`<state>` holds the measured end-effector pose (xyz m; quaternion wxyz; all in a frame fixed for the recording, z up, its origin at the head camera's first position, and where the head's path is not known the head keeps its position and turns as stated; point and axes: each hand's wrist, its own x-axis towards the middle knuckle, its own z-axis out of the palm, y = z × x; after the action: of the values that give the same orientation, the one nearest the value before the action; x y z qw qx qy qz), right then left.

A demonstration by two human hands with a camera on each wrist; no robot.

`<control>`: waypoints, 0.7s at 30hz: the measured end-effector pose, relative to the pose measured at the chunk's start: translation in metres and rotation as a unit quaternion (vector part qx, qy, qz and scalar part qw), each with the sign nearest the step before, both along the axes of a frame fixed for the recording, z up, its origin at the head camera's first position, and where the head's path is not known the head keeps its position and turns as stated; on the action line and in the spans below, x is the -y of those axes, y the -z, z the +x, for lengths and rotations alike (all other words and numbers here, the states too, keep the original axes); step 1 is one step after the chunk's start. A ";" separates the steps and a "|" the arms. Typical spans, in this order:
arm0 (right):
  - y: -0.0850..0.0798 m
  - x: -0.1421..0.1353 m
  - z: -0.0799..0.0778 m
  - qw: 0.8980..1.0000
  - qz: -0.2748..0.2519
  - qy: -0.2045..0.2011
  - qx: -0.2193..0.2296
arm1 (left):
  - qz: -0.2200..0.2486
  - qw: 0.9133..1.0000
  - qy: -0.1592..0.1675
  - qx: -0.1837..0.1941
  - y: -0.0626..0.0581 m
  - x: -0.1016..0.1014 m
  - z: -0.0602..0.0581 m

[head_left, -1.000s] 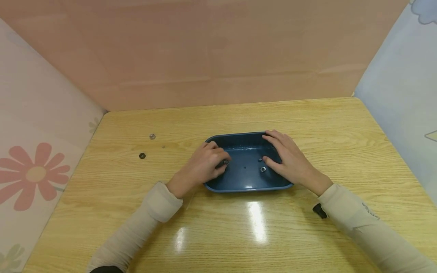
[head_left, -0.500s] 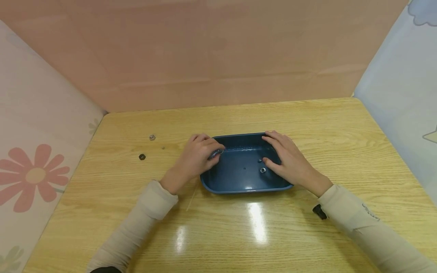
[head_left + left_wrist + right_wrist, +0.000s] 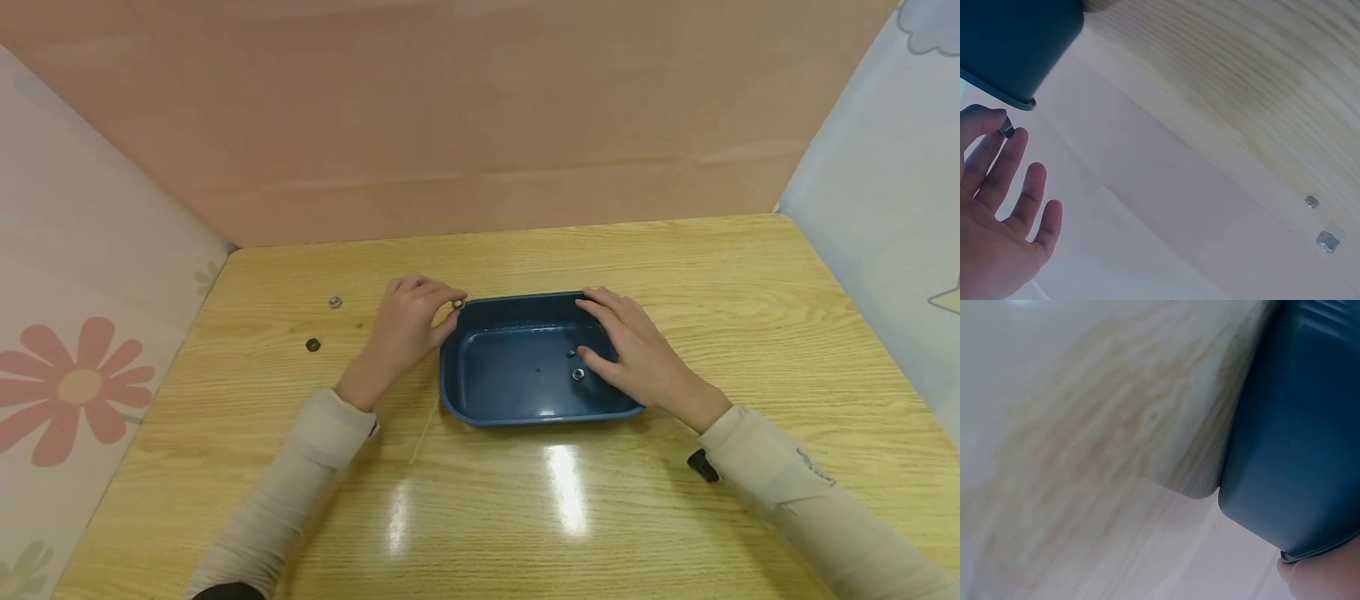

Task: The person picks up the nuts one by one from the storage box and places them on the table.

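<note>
In the head view, my left hand [image 3: 408,323] is at the far left corner of a blue plastic tray [image 3: 502,387]. It pinches a metal nut [image 3: 458,304] between thumb and forefinger; the left wrist view shows the same nut [image 3: 1007,127] just past the rim, the other fingers loosely spread. My right hand [image 3: 637,354] rests over the tray's right end, fingers extended to the far rim and thumb inside. Near that thumb, a silver nut [image 3: 578,375] and a smaller nut [image 3: 571,353] lie on the tray floor, with a tiny piece [image 3: 537,370] further left.
On the table left of the tray lie a silver nut [image 3: 334,302], a black nut [image 3: 312,344] and a tiny nut [image 3: 359,325]. A thin pale stick [image 3: 424,433] lies by the tray's near left corner. A black object [image 3: 702,465] shows beside the right sleeve.
My left hand has lifted the nut from inside the tray and moved left and away to the far left corner. The tray's left end has shifted slightly left. My right hand stays put.
</note>
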<state>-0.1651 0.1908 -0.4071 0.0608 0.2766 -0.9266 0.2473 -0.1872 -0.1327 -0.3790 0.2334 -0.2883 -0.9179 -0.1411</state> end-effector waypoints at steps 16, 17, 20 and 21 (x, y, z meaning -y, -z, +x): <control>0.003 0.000 -0.001 1.000 -0.003 0.001 -0.006 | 0.026 0.998 -0.040 0.029 0.006 0.022 -0.020; 0.003 0.000 -0.001 1.000 -0.003 0.001 -0.006 | 0.027 0.998 -0.044 0.034 0.006 0.023 -0.021; 0.003 0.000 -0.001 1.000 -0.002 0.001 -0.006 | 0.030 0.997 -0.055 0.049 0.008 0.028 -0.024; 0.003 0.000 -0.001 1.000 -0.001 0.001 -0.005 | 0.030 0.996 -0.060 0.054 0.009 0.030 -0.025</control>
<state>-0.1658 0.1906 -0.4098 0.0661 0.2769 -0.9263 0.2469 -0.2124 -0.1622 -0.3881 0.2004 -0.2177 -0.9401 -0.1695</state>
